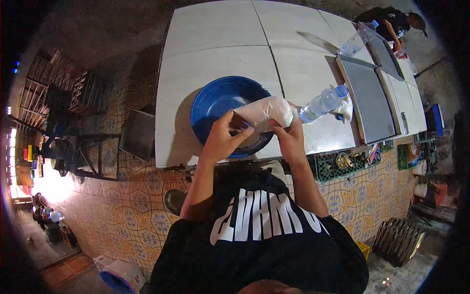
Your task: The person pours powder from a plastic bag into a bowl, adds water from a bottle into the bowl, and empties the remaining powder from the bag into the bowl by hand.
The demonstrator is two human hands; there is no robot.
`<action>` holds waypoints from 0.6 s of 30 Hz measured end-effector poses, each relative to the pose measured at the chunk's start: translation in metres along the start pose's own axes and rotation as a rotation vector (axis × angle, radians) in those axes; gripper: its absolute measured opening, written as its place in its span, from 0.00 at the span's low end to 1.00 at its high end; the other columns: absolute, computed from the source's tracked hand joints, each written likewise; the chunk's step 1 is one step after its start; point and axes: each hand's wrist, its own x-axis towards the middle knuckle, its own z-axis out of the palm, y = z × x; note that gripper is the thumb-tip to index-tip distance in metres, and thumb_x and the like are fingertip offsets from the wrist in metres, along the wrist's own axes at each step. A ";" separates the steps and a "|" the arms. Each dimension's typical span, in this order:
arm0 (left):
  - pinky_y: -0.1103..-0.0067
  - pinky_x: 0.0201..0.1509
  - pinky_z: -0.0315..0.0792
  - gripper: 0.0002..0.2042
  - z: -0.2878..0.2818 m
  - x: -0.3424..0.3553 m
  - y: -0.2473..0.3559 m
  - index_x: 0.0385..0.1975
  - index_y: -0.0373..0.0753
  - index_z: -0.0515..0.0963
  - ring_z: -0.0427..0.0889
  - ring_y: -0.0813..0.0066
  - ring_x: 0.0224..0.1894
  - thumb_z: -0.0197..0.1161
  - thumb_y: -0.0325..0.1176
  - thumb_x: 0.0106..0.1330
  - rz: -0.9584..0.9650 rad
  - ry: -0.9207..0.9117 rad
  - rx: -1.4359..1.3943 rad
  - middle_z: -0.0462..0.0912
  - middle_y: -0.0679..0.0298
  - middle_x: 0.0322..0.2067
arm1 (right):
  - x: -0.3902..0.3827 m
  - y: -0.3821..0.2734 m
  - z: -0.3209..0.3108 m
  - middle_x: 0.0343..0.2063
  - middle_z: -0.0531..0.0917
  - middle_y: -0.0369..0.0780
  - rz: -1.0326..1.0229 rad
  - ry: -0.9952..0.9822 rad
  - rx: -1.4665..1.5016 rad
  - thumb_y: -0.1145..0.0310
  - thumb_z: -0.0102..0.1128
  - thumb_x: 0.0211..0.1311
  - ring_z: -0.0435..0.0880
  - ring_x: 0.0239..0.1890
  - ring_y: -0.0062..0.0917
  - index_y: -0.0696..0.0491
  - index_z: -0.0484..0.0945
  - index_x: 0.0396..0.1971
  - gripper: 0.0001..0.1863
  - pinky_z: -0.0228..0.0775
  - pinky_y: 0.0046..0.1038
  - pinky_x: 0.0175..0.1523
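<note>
A clear plastic bag (268,110) packed with something white lies across both my hands above a blue basin (200,110). Its rounded, fuller end is toward the right; the narrower end points left. My left hand (226,134) pinches the bag's lower side near the narrow end, thumb and fingers drawn together. Around the fuller end curls my right hand (292,141), its thumb on the near side. The basin stands on the white tabletop, and the hands and bag partly cover its inside.
Right of the basin is a water bottle (324,104), beside a crumpled white bag (346,109). Dark trays (368,100) lie farther right, with another bottle (352,45) behind. Green crates (333,166) sit below the table edge. A person (396,24) is at the far right corner.
</note>
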 end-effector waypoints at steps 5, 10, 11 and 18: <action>0.73 0.47 0.80 0.17 0.001 0.003 0.002 0.47 0.28 0.79 0.89 0.71 0.42 0.74 0.33 0.65 -0.016 0.031 0.027 0.89 0.52 0.39 | -0.002 0.009 -0.001 0.61 0.76 0.43 -0.010 0.029 0.009 0.86 0.62 0.62 0.77 0.64 0.29 0.60 0.62 0.71 0.36 0.72 0.32 0.69; 0.72 0.42 0.79 0.10 -0.004 0.004 0.016 0.37 0.25 0.84 0.91 0.67 0.38 0.72 0.26 0.61 -0.026 -0.014 0.193 0.89 0.45 0.33 | 0.005 0.015 -0.006 0.61 0.77 0.42 -0.005 0.007 -0.028 0.82 0.63 0.67 0.78 0.63 0.27 0.59 0.63 0.71 0.34 0.71 0.30 0.67; 0.72 0.42 0.79 0.10 -0.005 0.004 0.014 0.37 0.25 0.84 0.91 0.67 0.38 0.72 0.26 0.61 -0.029 -0.013 0.192 0.89 0.45 0.33 | 0.006 0.012 -0.007 0.61 0.77 0.42 0.001 -0.015 -0.082 0.80 0.64 0.68 0.78 0.63 0.27 0.59 0.63 0.71 0.33 0.71 0.30 0.68; 0.69 0.42 0.79 0.10 -0.004 0.002 0.013 0.37 0.26 0.86 0.92 0.59 0.36 0.72 0.29 0.63 0.005 0.086 0.316 0.90 0.46 0.32 | 0.006 0.008 0.002 0.60 0.78 0.43 -0.057 -0.009 -0.071 0.80 0.65 0.67 0.81 0.60 0.27 0.59 0.65 0.69 0.31 0.76 0.32 0.64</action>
